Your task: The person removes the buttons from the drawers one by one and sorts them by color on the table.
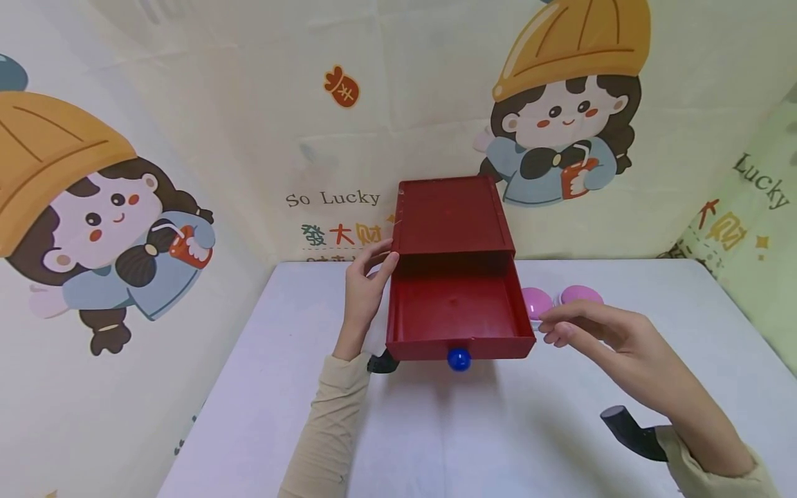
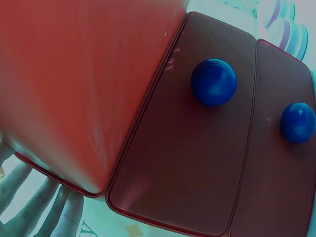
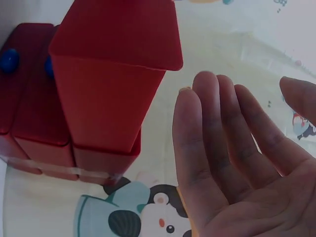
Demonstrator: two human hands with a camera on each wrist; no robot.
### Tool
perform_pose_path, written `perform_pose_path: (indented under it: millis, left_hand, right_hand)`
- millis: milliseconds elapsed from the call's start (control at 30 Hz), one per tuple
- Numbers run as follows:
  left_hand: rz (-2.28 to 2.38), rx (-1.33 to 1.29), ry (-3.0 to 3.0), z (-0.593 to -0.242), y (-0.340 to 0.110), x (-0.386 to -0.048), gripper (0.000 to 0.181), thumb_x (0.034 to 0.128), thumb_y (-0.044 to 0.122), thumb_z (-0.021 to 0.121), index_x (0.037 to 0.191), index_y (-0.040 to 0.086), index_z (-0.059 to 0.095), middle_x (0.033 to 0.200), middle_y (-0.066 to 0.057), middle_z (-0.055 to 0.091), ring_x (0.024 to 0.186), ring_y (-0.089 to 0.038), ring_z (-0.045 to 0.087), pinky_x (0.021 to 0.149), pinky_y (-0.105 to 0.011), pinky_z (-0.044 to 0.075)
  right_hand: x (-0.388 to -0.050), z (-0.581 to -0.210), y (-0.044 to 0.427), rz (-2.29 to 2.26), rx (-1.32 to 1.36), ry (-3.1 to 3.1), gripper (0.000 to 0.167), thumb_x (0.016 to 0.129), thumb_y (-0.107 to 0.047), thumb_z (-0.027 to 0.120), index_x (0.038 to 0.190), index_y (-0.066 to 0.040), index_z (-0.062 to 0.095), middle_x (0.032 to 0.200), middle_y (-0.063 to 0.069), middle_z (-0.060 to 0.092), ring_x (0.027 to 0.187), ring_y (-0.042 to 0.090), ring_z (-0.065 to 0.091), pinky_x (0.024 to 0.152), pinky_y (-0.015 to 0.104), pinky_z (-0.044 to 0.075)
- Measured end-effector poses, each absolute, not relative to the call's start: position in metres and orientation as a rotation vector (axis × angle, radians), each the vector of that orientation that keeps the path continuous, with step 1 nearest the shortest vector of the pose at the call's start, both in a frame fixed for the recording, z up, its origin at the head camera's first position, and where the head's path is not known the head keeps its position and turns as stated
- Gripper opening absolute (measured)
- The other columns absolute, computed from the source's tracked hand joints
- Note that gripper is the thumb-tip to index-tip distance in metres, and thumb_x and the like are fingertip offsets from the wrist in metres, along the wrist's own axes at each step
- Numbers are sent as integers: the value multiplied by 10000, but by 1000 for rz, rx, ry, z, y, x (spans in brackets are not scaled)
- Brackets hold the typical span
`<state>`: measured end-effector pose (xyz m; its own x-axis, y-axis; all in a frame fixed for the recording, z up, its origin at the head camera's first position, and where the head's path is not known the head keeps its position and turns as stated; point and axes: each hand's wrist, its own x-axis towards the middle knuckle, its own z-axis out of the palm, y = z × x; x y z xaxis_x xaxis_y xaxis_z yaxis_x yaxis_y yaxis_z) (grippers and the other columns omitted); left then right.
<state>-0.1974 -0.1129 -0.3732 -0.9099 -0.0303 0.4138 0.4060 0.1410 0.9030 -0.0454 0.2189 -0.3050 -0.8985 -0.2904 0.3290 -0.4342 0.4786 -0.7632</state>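
A red cabinet (image 1: 451,214) of small drawers stands at the table's back, its top drawer (image 1: 420,348) pulled out with nothing inside. A blue knob (image 1: 459,360) sits on that drawer's front. Two lower drawers, closed, show their own blue knobs (image 2: 214,82) in the left wrist view. My left hand (image 1: 366,285) touches the cabinet's left side near the pulled-out drawer, fingers fairly straight. To the right of the drawer, my right hand (image 1: 607,339) hovers with nothing in it. Its fingers (image 3: 212,123) extend beside the drawer's side in the right wrist view, apart from it.
Two round things with pink tops (image 1: 581,294) stand on the table (image 1: 299,332) right of the cabinet, partly hidden by the drawer and my right hand. A printed cloth (image 1: 261,124) hangs behind and beside the table. Black wrist pieces (image 1: 635,436) sit at both sleeves.
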Motion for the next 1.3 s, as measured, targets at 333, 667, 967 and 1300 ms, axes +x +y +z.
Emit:
perform_pose_path:
  millis: [333, 667, 967, 1300]
  left_hand:
    - [-1833, -397, -2095, -347, -108, -177, 376, 971, 135, 630, 1320, -5, 601, 1294, -169, 622, 1160, -308, 603, 901, -298, 561]
    - [-1844, -407, -2103, -344, -109, -175, 383, 970, 149, 635, 1324, 8, 602, 1299, -158, 623, 1160, -296, 606, 898, -277, 559]
    - [-1829, -416, -2111, -344, -109, -174, 379, 972, 156, 633, 1325, 18, 605, 1300, -148, 626, 1161, -289, 608, 895, -271, 557]
    - [-1841, -405, -2115, -345, -109, -175, 381, 972, 164, 635, 1327, 30, 606, 1304, -135, 624, 1162, -269, 607, 913, -316, 561]
  right_hand:
    - [-39, -302, 214, 1355, 655, -2636, 233, 958, -82, 640, 1167, -174, 690, 1007, -72, 708, 879, 112, 677, 771, 219, 571]
    - [-36, -302, 209, 1367, 725, -2644, 219, 955, -90, 648, 1154, -166, 695, 992, -89, 724, 864, 102, 690, 799, 208, 564]
    - [-35, -309, 202, 1386, 743, -2668, 242, 962, -117, 644, 1182, -207, 689, 1031, -92, 731, 880, 91, 695, 781, 232, 573]
    - [-38, -316, 195, 1478, 746, -2769, 237, 1004, -191, 588, 1222, -209, 676, 1074, -127, 721, 940, 74, 693, 777, 228, 573]
